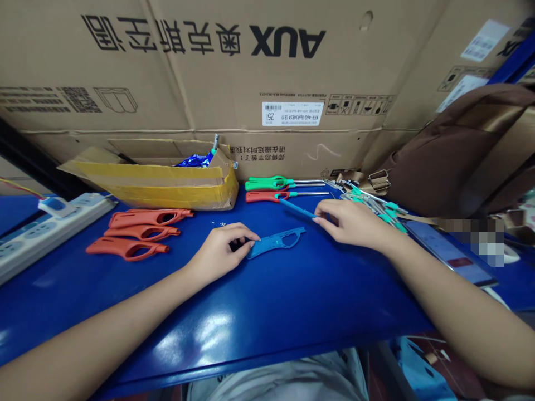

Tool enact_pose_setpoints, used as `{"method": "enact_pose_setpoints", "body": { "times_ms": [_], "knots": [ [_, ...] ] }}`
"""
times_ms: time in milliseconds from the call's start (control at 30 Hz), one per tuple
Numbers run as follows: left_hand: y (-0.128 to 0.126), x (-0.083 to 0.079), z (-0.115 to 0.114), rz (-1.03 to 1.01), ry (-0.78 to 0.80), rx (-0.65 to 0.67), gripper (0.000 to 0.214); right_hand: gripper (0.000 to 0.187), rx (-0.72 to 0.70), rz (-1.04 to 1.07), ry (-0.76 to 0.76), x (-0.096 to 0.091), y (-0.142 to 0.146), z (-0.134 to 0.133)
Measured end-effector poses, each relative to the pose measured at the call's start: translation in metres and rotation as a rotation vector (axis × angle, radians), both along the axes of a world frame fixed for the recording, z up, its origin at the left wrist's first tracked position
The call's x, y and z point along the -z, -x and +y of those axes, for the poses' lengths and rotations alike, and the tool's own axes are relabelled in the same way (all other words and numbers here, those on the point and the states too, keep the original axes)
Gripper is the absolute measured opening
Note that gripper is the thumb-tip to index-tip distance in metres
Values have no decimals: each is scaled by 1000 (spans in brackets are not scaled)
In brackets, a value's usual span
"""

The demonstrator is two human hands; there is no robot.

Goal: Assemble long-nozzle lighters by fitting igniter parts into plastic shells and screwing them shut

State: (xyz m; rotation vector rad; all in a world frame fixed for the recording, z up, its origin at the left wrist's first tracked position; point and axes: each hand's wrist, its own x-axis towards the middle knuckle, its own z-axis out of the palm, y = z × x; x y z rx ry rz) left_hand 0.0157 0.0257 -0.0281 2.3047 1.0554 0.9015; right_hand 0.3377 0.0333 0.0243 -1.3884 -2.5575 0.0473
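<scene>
Between thumb and fingers, my left hand [229,245] grips the left end of a blue lighter casing half [273,241], whose trigger loop points right, just over the table. My right hand [345,223] pinches a second blue casing half [297,209], seen edge-on and slanting up to the left. Its far end reaches the red lighter [262,196] with a metal tube. Behind that is a green lighter [267,183]. Beyond my right hand is a pile of metal tubes with teal parts [387,211]. Several orange casings [129,249] lie left of my left hand.
A yellow-taped cardboard box [167,192] holding a blue packet [195,160] stands at the back left. A white power strip [50,231] runs along the left. A phone [449,250] and a brown bag [455,150] are at right. Large cartons [209,78] wall off the back.
</scene>
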Motion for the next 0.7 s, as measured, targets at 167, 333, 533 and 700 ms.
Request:
{"method": "enact_pose_setpoints", "body": {
  "times_ms": [167,333,533,700],
  "knots": [
    [0,1,2,-10,30,-42,15,16,-448,202,167,-1,15,-17],
    [0,3,3,-11,17,-49,14,11,-536,45,257,8,34,-28],
    [-2,-2,-5,-28,-167,40,16,19,-493,140,245,13,33,-25],
    [-5,-11,-15,46,-187,250,22,22,-304,222,-8,11,30,-24]
  ]
}}
